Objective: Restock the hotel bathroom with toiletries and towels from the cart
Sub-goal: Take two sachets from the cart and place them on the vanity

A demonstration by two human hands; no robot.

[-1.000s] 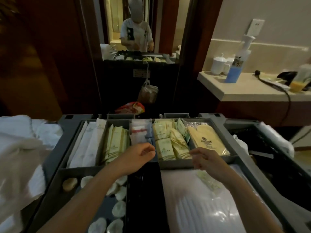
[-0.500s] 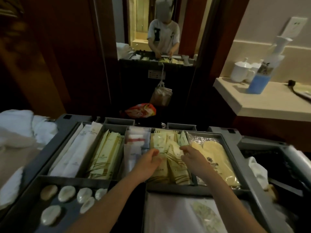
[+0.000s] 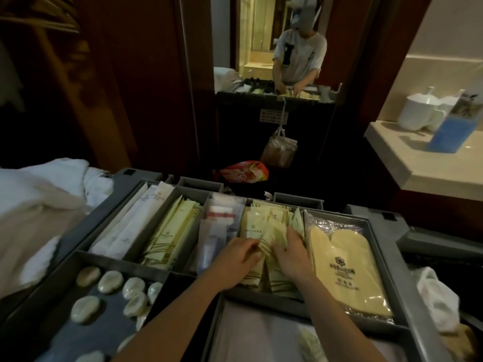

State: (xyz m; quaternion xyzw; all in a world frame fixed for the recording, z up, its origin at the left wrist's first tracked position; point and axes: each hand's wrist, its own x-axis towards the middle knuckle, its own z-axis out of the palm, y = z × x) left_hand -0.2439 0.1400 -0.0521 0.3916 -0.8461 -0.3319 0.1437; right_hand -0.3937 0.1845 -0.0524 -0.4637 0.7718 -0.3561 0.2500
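**Dim hotel doorway, cart tray open**

Beside the desk (image 3: 407, 163), both hands are working in the cart's (image 3: 403, 288) middle compartment, where the sachets (image 3: 254, 226) are standing. The left hand (image 3: 235, 257) is pinching one of them. The right hand (image 3: 290, 254) is lying on the stack with its fingertips buried, so its grip is unclear. Best to be lifting one packet while steadying the rest. Towels (image 3: 39, 199) are lying at left, and the sachet print is unreadable.

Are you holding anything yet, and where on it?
The left hand pinches one tilted cream sachet by its lower edge. The right hand lies on the sachets beside it; its grip cannot be told.
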